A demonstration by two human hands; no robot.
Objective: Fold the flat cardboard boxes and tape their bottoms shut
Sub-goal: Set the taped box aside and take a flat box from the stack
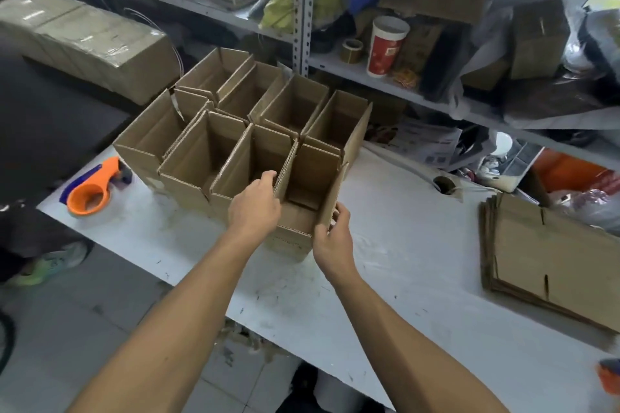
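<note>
A red and white paper cup (386, 45) is standing on the grey metal shelf (342, 72), with a small brown roll (351, 50) sitting just to its left. A large plastic-wrapped cardboard bundle (84, 43) is lying beyond the white table (385, 295), and a green sneaker (50, 265) is resting on the tiled floor.

Illumination is even, diffuse and moderately bright; shadows are soft. The white desk (385, 278) shows no harsh glare. Wide-angle distortion bends the frame edges. The shelves (369, 74) and corners appear blurred.
</note>
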